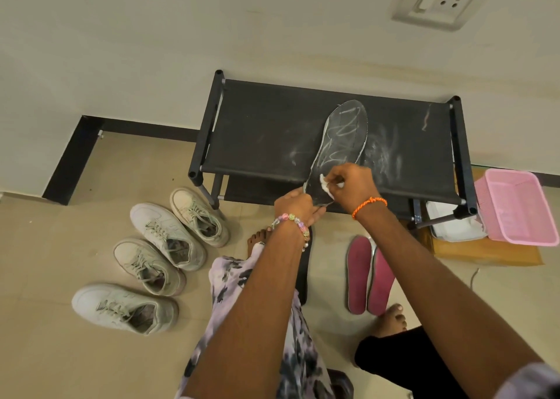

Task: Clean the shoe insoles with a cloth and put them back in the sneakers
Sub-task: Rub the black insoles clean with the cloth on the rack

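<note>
**A:** Where was the insole at that point?

**B:** The dark insole (339, 144) lay toe-away on the top shelf of the black shoe rack (257, 125), heel end hanging off the front edge. The left hand (295, 206) pinched the heel end to pin it. The right hand (351, 186) was curled round a small white cloth (325, 184), pressing it on the insole near the heel.

**A:** Handling?

**B:** Judged light, thin and floppy. It would likely slide or buckle under a wipe unless anchored. A heel grip with the shelf backing the rest looked right; strokes away from the held end should keep it flat. White streaks sat across the insole and the shelf fabric, so the surface was probably chalky, not slick.

**A:** Rest of the job?

**B:** Two pink insoles (368, 277) lay on the floor by the person's right foot. Another dark one was mostly hidden under the left arm. Four pale sneakers (157, 262) stood on the floor to the left, well apart from the rack work. None visibly refitted.
</note>
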